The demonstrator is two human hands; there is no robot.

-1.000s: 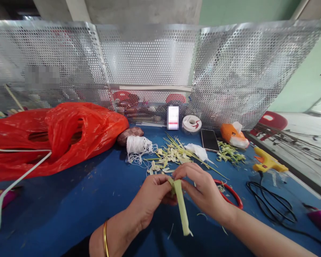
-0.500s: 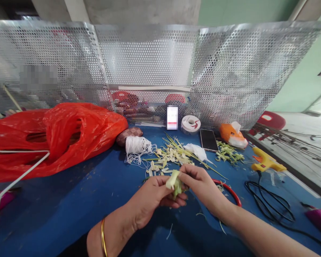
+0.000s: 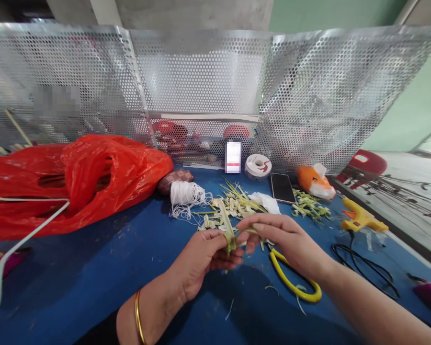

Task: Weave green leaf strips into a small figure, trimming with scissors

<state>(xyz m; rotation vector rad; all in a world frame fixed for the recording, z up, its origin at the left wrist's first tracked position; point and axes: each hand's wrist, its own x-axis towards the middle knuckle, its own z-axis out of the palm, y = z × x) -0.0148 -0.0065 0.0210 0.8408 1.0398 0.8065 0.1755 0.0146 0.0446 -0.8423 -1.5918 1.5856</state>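
Near the middle of the table, my left hand (image 3: 208, 254) is closed on a pale green leaf strip (image 3: 230, 237), pinched between thumb and fingers. One narrow end of the strip points up and away from me. My right hand (image 3: 276, 235) meets it from the right, its thumb and fingers pinched on another part of the strip. Its fingertips are partly hidden. Under my right hand lies a tool with a curved yellow handle (image 3: 285, 278); its head is hidden. Cut leaf pieces and thin stalks (image 3: 237, 201) are heaped just beyond my hands.
A white string spool (image 3: 187, 192), a red plastic bag (image 3: 129, 187) and a checked pouch (image 3: 175, 178) lie left. Toward the back are a ribbon roll (image 3: 258, 164), a phone (image 3: 282, 187) and a tissue pack (image 3: 314, 182). A yellow glue gun (image 3: 362, 218) with black cord lies right.
My right hand has risen slightly and moved right, uncovering the yellow handle and covering the red one seen before. The strip, bunched earlier, now has one end pointing up.
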